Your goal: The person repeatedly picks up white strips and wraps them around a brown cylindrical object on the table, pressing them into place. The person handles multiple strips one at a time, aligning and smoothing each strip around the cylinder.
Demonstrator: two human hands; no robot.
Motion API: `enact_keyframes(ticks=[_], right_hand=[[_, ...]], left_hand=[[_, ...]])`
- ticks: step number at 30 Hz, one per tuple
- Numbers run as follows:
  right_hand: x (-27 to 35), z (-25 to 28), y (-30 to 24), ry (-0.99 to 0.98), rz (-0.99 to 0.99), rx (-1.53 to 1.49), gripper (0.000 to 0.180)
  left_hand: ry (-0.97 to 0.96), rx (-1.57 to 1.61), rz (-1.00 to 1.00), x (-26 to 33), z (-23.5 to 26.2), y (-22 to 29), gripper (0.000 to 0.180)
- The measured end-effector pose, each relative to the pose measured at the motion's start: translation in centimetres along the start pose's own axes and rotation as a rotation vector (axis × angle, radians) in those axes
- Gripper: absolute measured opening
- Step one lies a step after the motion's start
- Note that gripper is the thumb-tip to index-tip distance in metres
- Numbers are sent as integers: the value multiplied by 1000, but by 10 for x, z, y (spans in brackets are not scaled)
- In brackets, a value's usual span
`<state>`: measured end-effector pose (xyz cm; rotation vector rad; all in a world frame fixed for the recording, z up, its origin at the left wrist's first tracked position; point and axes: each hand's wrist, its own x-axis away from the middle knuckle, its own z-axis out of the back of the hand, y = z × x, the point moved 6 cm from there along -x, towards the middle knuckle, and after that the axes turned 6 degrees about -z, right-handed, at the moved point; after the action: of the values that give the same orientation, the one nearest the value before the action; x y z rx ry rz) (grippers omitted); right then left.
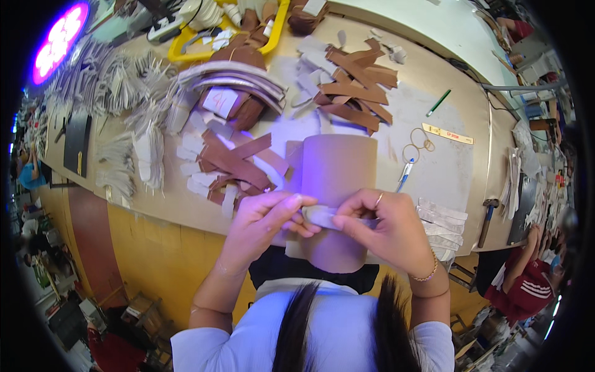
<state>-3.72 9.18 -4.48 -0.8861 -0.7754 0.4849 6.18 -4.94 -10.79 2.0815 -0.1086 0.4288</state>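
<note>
Over a tan rounded form (339,164) at the table's front edge, both hands work on one small pale strip (320,217). My left hand (269,218) pinches its rolled or folded left end between thumb and fingers. From the other side my right hand (385,226) grips the strip with thumb and forefinger, the remaining fingers curled in. Just left of the form lie crossed brown strips (238,158) mixed with white pieces. Beyond it is another pile of brown strips (356,84).
Bundles of pale pieces (145,149) cover the table's left. A yellow tray (279,28) stands at the back. To the right lie a blue-white pen (406,173), a green pen (438,103), rubber bands (412,149), a hammer (488,217) and pale strips (443,220). A person in red (527,285) sits right.
</note>
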Motion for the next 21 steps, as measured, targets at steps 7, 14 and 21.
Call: enact_keyframes(ticks=[7,14,21], right_hand=[[-6,-4,1,10,-43,39,15],[-6,-5,-2,12,-19,51,15],[-4,-3,-2,3,-26,76,12]], left_hand=[[16,-33,10,-5,0,2,21],[17,18,-10,-3,0,-2,25],[18,-6,-50,-5,-2,0,23]])
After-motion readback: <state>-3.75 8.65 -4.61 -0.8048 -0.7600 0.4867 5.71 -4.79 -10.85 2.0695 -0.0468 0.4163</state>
